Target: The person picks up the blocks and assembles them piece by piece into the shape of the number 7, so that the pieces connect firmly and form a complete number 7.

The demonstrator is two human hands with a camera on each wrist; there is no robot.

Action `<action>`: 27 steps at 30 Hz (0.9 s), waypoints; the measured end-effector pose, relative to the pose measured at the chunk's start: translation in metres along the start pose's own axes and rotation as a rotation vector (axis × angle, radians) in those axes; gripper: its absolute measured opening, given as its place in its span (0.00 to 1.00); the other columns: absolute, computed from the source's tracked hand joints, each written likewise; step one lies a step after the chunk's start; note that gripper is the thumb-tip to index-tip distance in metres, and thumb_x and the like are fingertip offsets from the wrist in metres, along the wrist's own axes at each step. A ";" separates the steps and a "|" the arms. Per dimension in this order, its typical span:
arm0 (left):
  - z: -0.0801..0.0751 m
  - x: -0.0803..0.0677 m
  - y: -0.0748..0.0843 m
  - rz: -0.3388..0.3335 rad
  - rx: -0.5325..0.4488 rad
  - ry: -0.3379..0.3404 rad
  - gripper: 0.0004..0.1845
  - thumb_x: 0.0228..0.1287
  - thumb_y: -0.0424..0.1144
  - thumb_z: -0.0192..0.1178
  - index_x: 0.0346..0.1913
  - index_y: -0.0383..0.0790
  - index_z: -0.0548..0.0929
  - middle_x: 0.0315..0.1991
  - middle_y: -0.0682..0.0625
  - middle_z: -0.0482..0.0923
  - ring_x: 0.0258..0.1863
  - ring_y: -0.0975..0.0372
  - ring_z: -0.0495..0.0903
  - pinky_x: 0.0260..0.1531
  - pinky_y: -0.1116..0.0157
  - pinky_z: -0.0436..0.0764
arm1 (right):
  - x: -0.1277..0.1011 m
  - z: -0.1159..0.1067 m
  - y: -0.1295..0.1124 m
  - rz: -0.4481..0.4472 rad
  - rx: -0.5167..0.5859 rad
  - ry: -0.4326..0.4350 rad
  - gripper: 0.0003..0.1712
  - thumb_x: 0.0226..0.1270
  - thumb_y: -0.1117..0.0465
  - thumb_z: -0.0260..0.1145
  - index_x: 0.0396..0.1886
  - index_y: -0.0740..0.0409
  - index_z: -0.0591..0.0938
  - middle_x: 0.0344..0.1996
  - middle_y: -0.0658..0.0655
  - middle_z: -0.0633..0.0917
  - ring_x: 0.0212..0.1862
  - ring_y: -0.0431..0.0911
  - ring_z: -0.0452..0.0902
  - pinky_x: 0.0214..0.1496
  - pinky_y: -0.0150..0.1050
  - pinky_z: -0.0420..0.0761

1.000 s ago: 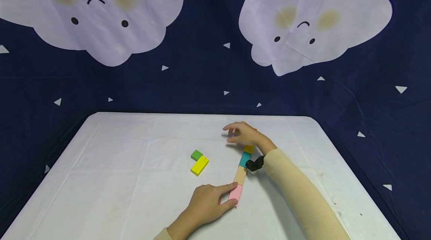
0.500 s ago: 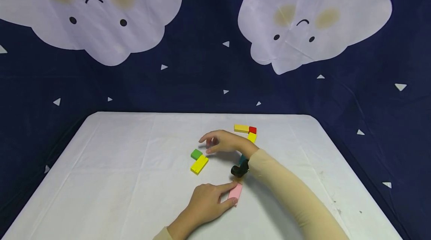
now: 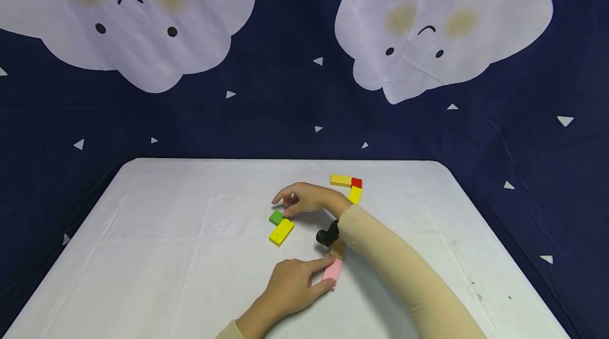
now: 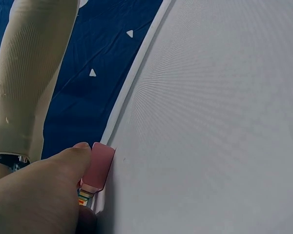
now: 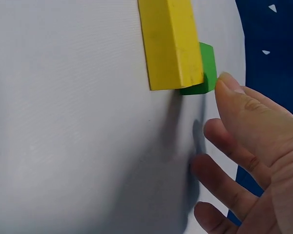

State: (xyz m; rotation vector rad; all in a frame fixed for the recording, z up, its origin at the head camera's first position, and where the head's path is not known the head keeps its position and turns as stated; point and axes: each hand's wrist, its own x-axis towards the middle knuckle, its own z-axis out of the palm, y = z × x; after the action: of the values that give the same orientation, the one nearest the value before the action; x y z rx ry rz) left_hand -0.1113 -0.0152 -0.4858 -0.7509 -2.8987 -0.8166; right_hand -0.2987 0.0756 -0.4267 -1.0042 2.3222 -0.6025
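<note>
The left hand point(image 3: 290, 289) is resting on the white table point(image 3: 166, 254) at about 6 o'clock of the block group, thumb and forefinger pinching the near end of the pink block point(image 3: 332, 270). In the left wrist view the thumb is pressing the pink block's point(image 4: 98, 167) side, and a striped edge below it is too small to identify.

The right hand point(image 3: 306, 200) is hovering with fingers loosely spread, gripping nothing. Its fingertips are coming to the green block point(image 3: 276, 217) from 1 o'clock. The right wrist view is showing one fingertip point(image 5: 229, 85) just beside the green block point(image 5: 205, 68); whether it is touching cannot be told.

The long yellow block point(image 3: 281, 232) is lying against the green one at its 6 o'clock side, corner to corner.

The row running from the pink block toward 12 o'clock is largely hidden by the right forearm and a black wrist device point(image 3: 327, 235) (only a tan sliver point(image 3: 338, 248) is showing). Beyond the wrist, a small yellow block point(image 3: 354, 194), a red block point(image 3: 357, 183) and a flat yellow block point(image 3: 341, 180) are forming a bend.
</note>
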 end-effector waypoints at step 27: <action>0.001 -0.001 0.000 0.002 -0.027 0.008 0.24 0.61 0.67 0.50 0.60 0.73 0.72 0.10 0.67 0.61 0.16 0.73 0.64 0.22 0.70 0.65 | 0.007 0.001 -0.004 -0.041 -0.089 -0.111 0.20 0.66 0.60 0.62 0.54 0.33 0.80 0.38 0.43 0.78 0.42 0.39 0.71 0.49 0.32 0.72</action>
State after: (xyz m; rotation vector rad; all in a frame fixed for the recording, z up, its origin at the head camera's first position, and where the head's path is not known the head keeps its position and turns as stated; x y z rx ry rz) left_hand -0.1104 -0.0155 -0.4871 -0.7503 -2.8852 -0.8581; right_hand -0.3000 0.0680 -0.4268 -1.1000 2.2520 -0.4510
